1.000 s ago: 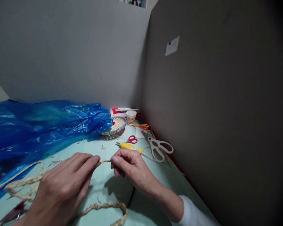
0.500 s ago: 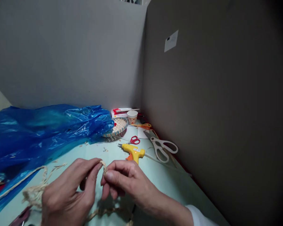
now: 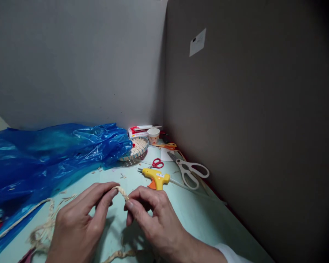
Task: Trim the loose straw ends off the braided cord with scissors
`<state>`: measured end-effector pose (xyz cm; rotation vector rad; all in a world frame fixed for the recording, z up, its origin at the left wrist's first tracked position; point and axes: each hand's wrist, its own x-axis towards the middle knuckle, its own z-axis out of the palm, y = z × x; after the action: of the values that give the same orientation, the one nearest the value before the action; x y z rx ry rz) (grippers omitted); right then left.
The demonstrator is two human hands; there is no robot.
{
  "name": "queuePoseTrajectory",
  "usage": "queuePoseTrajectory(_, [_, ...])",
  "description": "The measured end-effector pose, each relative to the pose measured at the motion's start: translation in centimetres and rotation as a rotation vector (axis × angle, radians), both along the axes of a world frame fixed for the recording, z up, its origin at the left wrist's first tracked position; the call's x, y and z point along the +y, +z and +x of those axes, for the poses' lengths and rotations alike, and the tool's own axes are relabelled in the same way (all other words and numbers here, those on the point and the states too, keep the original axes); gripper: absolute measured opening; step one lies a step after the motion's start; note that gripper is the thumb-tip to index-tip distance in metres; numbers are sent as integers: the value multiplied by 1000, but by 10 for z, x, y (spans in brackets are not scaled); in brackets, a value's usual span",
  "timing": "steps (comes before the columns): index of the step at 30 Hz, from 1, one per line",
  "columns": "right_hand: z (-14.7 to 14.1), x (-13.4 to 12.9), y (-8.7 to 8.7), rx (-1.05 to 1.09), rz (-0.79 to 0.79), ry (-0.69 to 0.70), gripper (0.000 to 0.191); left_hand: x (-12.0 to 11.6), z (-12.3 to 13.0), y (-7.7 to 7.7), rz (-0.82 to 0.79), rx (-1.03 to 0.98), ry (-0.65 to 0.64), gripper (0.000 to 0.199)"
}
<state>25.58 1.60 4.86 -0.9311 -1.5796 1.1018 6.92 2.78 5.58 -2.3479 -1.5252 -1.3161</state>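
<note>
A short stretch of pale twisted cord (image 3: 122,191) spans the gap between my two hands, just above the table. My left hand (image 3: 84,219) pinches its left end between thumb and forefinger. Thumb and fingers of my right hand (image 3: 156,213) close on the other end. More of the same pale cord (image 3: 119,254) lies on the table below my hands. A loose tangle of cord (image 3: 41,235) rests left of my left hand, partly hidden by it. Beyond my right hand lies a yellow glue gun (image 3: 157,176) with an orange trigger.
A blue plastic bag (image 3: 57,149) covers the back left. Behind the glue gun are red-handled scissors (image 3: 157,163), a woven basket (image 3: 139,146) and a paper cup (image 3: 153,136). Large white-handled scissors (image 3: 190,173) lie near the right-hand partition (image 3: 235,109). A grey partition (image 3: 79,62) stands behind.
My right hand has shifted slightly right, away from my left, so more of the cord shows between them. Both hands keep their pinch. The view has tilted a little.
</note>
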Motion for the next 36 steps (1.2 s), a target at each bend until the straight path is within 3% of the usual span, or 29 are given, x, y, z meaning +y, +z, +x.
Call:
queuePoseTrajectory(6, [-2, -3, -2, -22, 73, -14, 21, -1, 0, 11, 47, 25, 6, 21])
queuePoseTrajectory(9, [-6, -5, -5, -35, 110, 19, 20, -2, -4, 7, 25, -19, 50, 20])
queuePoseTrajectory(17, [-16, -10, -16, -141, 129, -21, 20, -4, -1, -13, -516, -458, 153, 28])
queuePoseTrajectory(20, [-17, -10, -17, -149, 99, -28, 20, -8, 7, -13, -602, -609, 157, 33])
queuePoseTrajectory(27, [-15, -8, -10, -166, -55, -9, 25, -19, 23, -17, -709, -836, -31, 42])
queuePoseTrajectory(30, [-14, -7, -12, -240, -58, -21, 25, -17, 24, -13, -717, -766, -25, 43])
queuePoseTrajectory(36, [-6, -1, -17, -413, 124, 40, 21, -10, 20, -8, -678, -505, 16, 43])
